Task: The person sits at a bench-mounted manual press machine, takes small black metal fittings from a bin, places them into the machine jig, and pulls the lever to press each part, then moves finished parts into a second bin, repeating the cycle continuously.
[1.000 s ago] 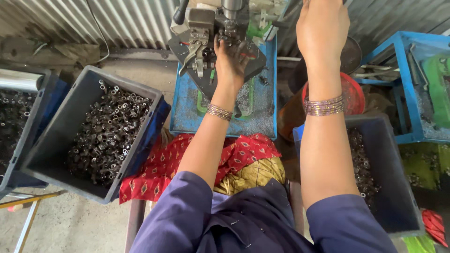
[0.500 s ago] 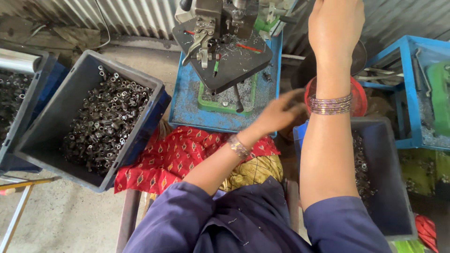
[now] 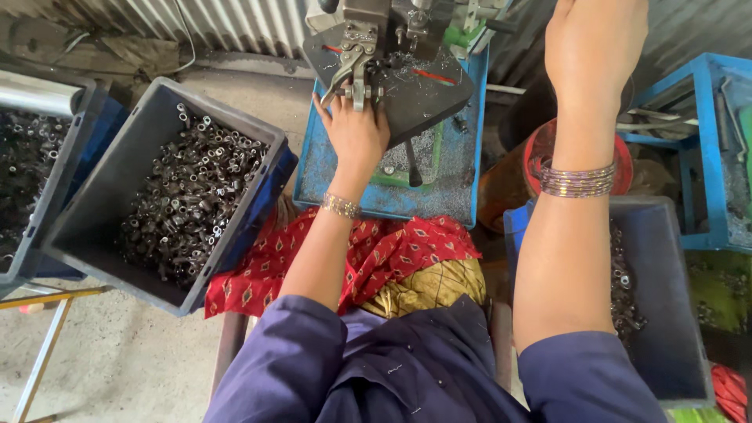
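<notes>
Left fingers: the left hand (image 3: 356,133) reaches up to the machine (image 3: 392,47); the fingers are hidden behind the back of the hand and under the metal clamp (image 3: 354,66), so I cannot tell if they pinch something or only press.
Right fingers: the right hand (image 3: 597,47) is raised high at the top edge of the view; its fingers are cut off by the frame, so I cannot tell their state.
Machine: it stands on a dark plate (image 3: 415,94), with metal chips lying around it.
Table: the blue table (image 3: 329,168) carries the machine and a green tray (image 3: 431,157).
Wrists: thin bangles on both arms, dark blue sleeves.
Left bin: the grey bin (image 3: 117,188), to the left of the left arm, is full of small dark metal rings.
Right bin: a second grey bin (image 3: 666,298), beside the right arm, holds some similar parts.
Lap: red patterned cloth (image 3: 376,251).
</notes>
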